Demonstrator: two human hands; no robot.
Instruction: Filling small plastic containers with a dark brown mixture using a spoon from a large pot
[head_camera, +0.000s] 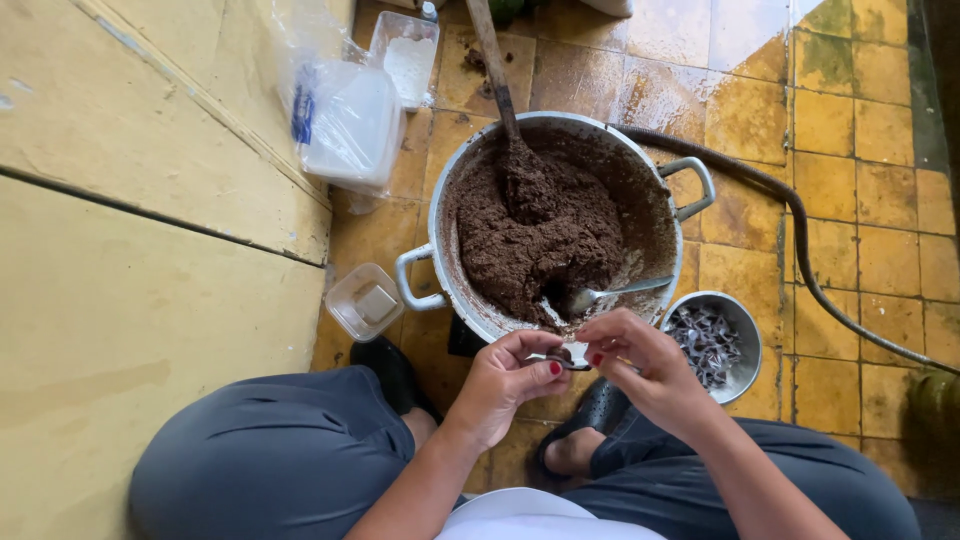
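Soft daylight, wet-tile glare, wide-angle edge distortion.

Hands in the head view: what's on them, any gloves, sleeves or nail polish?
Both arms are bare to past the elbow, with no sleeves showing and no gloves. The left hand has red polish on the thumbnail; the right hand shows a red-polished nail too. No rings, watch or bracelets are visible.

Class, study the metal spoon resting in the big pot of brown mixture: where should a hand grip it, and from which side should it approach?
Grip the metal spoon by the far end of its handle, which sticks out bare over the big pot's right rim near the small bowl. Approach from the right. The spoon's bowl end lies against the sticky brown mixture, so that end looks messier to take.
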